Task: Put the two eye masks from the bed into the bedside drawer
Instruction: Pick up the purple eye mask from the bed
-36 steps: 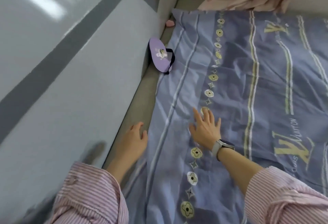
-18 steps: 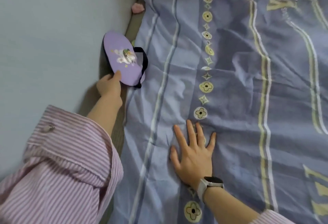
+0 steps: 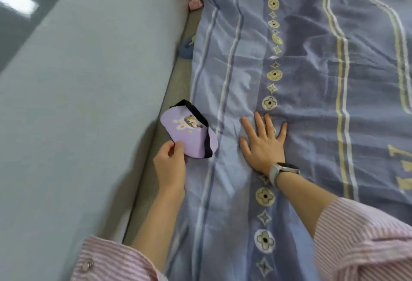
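Since the earlier frame the mask [image 3: 189, 137] has come away from the bed edge toward the person, pinched at its near end by the left hand [image 3: 170, 165], just left of the quilt [image 3: 312, 80]. It looks light and limp; grip the padded body, not the strap. The right hand [image 3: 263, 145] lies flat, fingers spread, on the quilt. Farther along the quilt's left edge lies a dark item [image 3: 186, 49], possibly the second mask.

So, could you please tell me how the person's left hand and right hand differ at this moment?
The left hand is closed, pinching the purple eye mask at its near edge; the right hand holds nothing. The left hand's fingers are curled, while the right hand lies flat, fingers spread, on the blue duvet. The right wrist wears a watch; the left wrist is bare. Both arms have pink striped sleeves.
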`<state>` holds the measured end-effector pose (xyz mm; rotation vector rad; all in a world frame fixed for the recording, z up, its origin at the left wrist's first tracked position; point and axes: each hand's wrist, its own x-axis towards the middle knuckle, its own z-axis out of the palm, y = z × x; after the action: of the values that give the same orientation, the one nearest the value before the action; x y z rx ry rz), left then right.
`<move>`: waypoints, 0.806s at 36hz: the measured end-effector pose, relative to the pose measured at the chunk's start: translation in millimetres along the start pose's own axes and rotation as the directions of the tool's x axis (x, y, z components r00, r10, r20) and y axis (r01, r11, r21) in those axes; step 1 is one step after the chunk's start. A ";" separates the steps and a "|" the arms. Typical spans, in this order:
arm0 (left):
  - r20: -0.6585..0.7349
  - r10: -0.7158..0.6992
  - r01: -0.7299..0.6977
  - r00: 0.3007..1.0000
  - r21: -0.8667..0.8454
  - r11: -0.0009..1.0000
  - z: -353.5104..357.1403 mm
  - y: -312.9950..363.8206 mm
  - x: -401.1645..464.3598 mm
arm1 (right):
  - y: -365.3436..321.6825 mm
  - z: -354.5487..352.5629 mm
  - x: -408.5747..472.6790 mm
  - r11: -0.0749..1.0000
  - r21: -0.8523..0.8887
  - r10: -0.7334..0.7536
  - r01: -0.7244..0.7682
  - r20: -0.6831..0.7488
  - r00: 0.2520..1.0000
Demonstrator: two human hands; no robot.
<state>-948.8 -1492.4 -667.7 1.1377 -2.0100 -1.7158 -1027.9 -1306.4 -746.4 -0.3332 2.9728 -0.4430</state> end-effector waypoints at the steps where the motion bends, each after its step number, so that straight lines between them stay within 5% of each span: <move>1: 0.037 -0.022 0.021 0.999 0.030 0.999 -17.1 -2.6 -12.3 | -0.9 -1.0 -4.9 1.000 0.023 0.013 -0.014 0.038 0.999; 7: 0.196 -0.094 0.079 0.976 0.086 0.993 -100.1 4.4 -88.6 | -54.1 -31.1 -106.8 0.879 0.444 0.094 -0.173 0.194 0.976; 10: 0.353 -0.115 0.108 0.929 0.038 0.993 -133.5 12.9 -133.5 | -84.7 -70.4 -168.2 0.556 0.768 0.030 -0.318 0.363 0.931; 12: 0.435 -0.131 0.153 0.891 -0.016 0.988 -154.3 21.2 -162.0 | -100.2 -98.3 -199.3 0.346 0.828 -0.011 -0.441 0.473 0.881; 14: 0.482 -0.161 0.208 0.861 -0.046 0.977 -175.2 27.9 -189.2 | -114.3 -121.0 -227.8 0.243 0.822 -0.056 -0.515 0.541 0.839; 17: 0.516 -0.152 0.204 0.843 -0.045 0.978 -208.0 37.2 -227.0 | -130.3 -148.8 -271.8 0.268 0.823 -0.106 -0.501 0.542 0.834; 21: 0.512 -0.100 0.141 0.853 -0.043 0.989 -253.1 48.0 -273.1 | -150.1 -188.1 -325.1 0.452 0.794 -0.231 -0.407 0.545 0.806; 26: 0.398 0.021 -0.026 0.917 0.009 1.000 -307.6 61.7 -330.2 | -179.2 -229.4 -388.1 0.719 0.692 -0.332 -0.065 0.424 0.843; 29: 0.271 0.077 -0.100 0.960 0.073 0.992 -339.0 61.9 -363.3 | -194.4 -249.2 -426.1 0.760 0.645 -0.374 0.085 0.326 0.868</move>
<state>-514.7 -1481.5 -418.2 0.8621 -2.2752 -1.8371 -613.1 -1320.2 -415.9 -0.6342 2.1864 -1.1550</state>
